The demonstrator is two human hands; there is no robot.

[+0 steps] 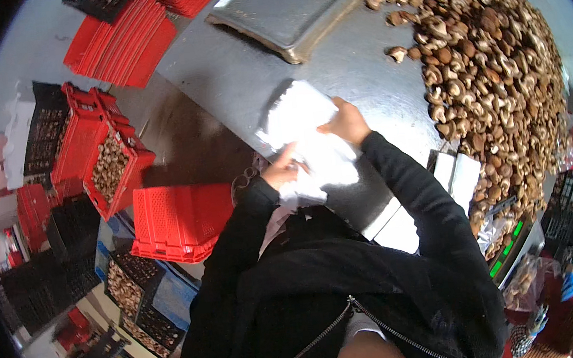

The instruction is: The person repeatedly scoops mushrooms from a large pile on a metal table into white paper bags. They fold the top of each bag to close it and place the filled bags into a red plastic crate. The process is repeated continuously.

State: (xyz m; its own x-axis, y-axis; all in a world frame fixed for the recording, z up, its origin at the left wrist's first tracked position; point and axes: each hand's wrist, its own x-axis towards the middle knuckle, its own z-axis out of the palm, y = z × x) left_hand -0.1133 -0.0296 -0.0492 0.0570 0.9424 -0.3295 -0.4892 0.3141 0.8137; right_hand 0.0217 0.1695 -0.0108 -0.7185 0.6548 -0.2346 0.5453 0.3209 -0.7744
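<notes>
A white sheet-like bundle (306, 119), probably thin plastic or paper and washed out by glare, lies over the near edge of a metal table (236, 100). My left hand (284, 169) grips its lower left part, where the material is crumpled. On its right side my right hand (347, 121) holds the edge between thumb and fingers. Beyond the hands stands a flat metal weighing platform (294, 5). A large heap of shiitake mushrooms (484, 69) covers the table's right side.
Stacked red plastic crates (180, 216) stand left, beside a red crate of mushrooms (110, 168). Red baskets (121, 49) are nested at upper left. White boxes or sheets (456, 177) and a device with a green display (506, 250) are right. A co-worker's gloved hands (537, 320) show lower right.
</notes>
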